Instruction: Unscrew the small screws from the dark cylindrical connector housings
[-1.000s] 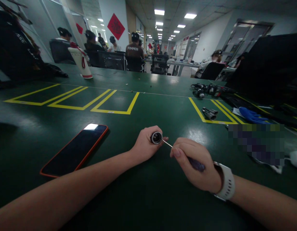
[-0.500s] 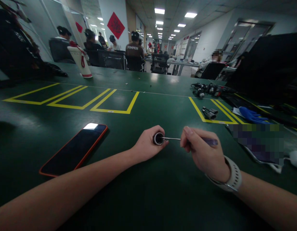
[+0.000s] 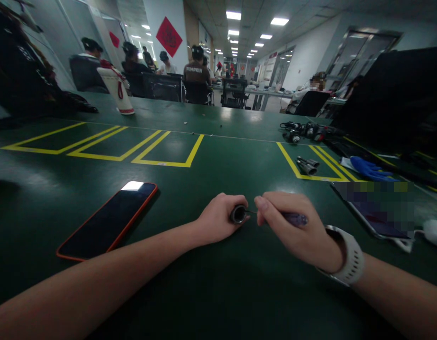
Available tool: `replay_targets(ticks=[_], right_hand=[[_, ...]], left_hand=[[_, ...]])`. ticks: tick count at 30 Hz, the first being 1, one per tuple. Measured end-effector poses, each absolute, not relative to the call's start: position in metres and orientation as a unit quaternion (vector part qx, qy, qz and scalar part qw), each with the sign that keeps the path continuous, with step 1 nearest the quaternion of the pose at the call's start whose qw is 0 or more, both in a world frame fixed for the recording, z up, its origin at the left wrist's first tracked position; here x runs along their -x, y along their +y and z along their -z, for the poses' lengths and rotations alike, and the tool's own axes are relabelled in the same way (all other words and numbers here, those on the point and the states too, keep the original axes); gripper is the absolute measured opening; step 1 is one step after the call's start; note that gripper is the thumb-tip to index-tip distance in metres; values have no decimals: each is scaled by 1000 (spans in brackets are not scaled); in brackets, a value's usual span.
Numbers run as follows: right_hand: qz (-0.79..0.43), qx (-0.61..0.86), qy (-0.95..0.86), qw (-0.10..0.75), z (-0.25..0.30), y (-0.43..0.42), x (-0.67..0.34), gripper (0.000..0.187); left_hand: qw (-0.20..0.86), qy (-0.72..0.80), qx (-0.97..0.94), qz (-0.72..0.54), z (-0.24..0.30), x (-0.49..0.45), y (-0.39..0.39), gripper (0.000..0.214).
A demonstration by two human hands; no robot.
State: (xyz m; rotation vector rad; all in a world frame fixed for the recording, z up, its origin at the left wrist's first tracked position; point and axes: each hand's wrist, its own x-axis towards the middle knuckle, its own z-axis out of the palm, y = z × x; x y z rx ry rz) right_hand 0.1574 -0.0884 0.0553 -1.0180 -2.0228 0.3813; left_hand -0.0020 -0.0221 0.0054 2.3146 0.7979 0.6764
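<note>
My left hand [image 3: 220, 218] is closed around a short dark cylindrical metal connector [image 3: 238, 214], whose round open end faces me. In my right hand [image 3: 292, 224] is a screwdriver [image 3: 295, 218] with a translucent purplish handle, gripped between thumb and fingers. Its thin metal shaft points left and meets the connector's right side near the rim; exactly where the tip sits is hidden. Both hands are low over the green table [image 3: 211, 293], close together. On my right wrist is a watch with a pale strap [image 3: 353, 259].
A phone in an orange case [image 3: 110, 219] lies left. Metal connectors [image 3: 307, 165] lie in a yellow-taped box at right, with cabled parts [image 3: 299, 131] behind. A blue glove [image 3: 370, 167], a tablet [image 3: 374, 208] and a white mouse [image 3: 434, 233] are farther right. A white cup [image 3: 117, 89] stands back left.
My right hand has moved left, closer to my left hand, so less of the screwdriver shaft shows. My left hand and the connector have shifted slightly down and right, and the connector has turned a little.
</note>
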Motion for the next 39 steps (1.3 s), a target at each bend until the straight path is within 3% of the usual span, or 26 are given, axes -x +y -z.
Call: replay_targets(ticks=[8, 17, 24, 34, 39], right_hand=[[-202, 445, -725, 485, -45, -85, -156, 41], [-302, 449, -633, 554, -37, -82, -158, 42], [-147, 383, -784, 466, -48, -89, -155, 33], [-207, 438, -725, 490, -45, -87, -158, 40], [-210, 427, -728, 494, -49, -90, -157, 40]], left_hand=[[267, 349, -857, -268, -7, 1, -23, 6], [329, 331, -832, -300, -4, 4, -23, 15], [306, 317, -847, -298, -4, 3, -23, 12], [190, 332, -879, -285, -5, 2, -27, 8], [218, 337, -866, -297, -6, 3, -25, 11]])
